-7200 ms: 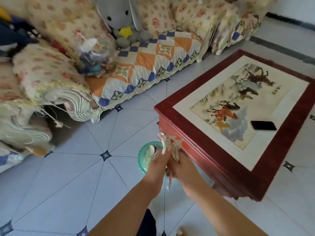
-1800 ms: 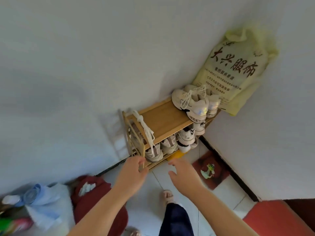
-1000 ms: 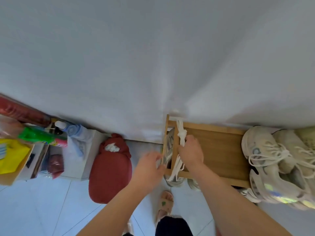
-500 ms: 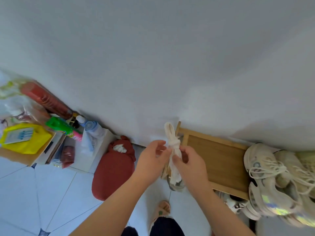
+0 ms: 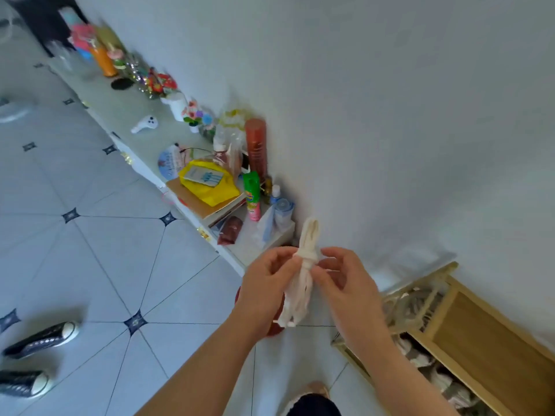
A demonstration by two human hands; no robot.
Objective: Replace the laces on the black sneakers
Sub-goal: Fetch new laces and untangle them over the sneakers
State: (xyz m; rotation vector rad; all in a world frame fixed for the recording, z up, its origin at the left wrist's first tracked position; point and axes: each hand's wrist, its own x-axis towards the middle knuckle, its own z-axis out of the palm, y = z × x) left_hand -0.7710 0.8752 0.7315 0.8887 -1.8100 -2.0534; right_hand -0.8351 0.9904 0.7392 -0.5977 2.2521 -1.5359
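Laces (image 5: 300, 292): white bundle, folded over several times and cinched by an overhand knot (image 5: 307, 256) near the top, a short loop standing above it, loose ends hanging below. Held in the air in front of the wall, between both hands. Left hand (image 5: 267, 283) is curled round the bundle just below the knot. Right hand (image 5: 345, 283) pinches at the knot with thumb and fingertips, other fingers half bent. Judged: flat woven cotton, very light, limp, not slippery, nothing to break. It will flop and tangle if let go. Best hold is at the knot itself, picking one strand loose while the other hand steadies the bundle beneath. Sneakers (image 5: 45, 337): black canvas, white rubber toe caps, lying on the tiled floor (image 5: 120, 250) well apart to the left. Whether they are laced is too blurred to tell. Wooden rack (image 5: 480, 340) at right, pale shoes under it. Cluttered low table (image 5: 126, 121) along the wall.
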